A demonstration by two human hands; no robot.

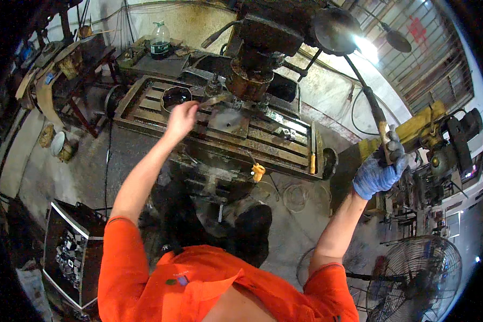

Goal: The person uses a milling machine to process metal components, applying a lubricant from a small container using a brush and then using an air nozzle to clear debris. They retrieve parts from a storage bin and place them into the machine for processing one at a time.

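Bare and closed, my left hand [182,120] pinches a small flat brush [213,101] that points right toward the machine's spindle head [249,80]. Just behind that hand sits a round bowl of dark liquid [176,96] on the slotted machine table [150,115]. Below the spindle, a flat metal plate [229,123] lies on the table. Off to the right, my right hand [382,167], in a blue-grey glove, is wrapped round the grip of a long machine lever [383,135]. Several small shiny metal pieces [288,133] lie right of the plate.
A yellow-handled file [313,158] lies at the table's right end. A yellow handle [258,172] sticks out at its front edge. On the floor at left stands a box of metal parts [70,260]; a fan [416,273] is at right. A bottle [160,42] stands behind.
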